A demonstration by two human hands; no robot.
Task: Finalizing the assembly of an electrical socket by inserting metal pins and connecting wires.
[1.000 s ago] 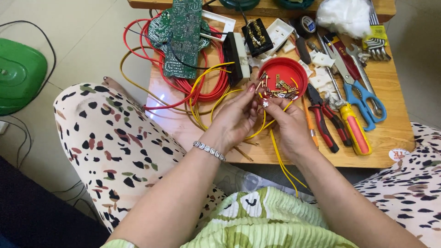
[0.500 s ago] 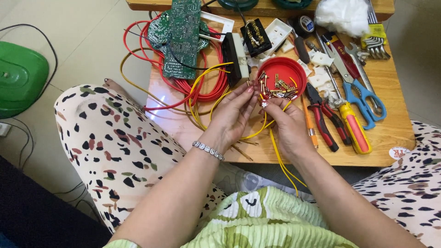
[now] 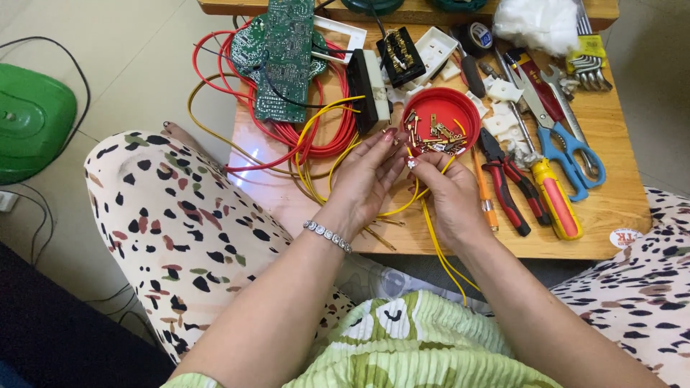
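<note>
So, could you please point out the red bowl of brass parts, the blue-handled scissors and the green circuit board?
red bowl (image 3: 460, 101): head view, on its far rim.
blue-handled scissors (image 3: 557, 140): head view, on the near blue handle.
green circuit board (image 3: 282, 54): head view, on the board's middle.

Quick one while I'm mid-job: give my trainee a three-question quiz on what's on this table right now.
1. True or false: the red bowl holds small brass parts.
2. What colour wire runs between the left hand and right hand: A red, B yellow, C black?
3. Which tool lies just right of the red-handled pliers?

Key: 1 true. 2 B, the yellow wire. 3 The screwdriver with the yellow and orange handle.
</note>
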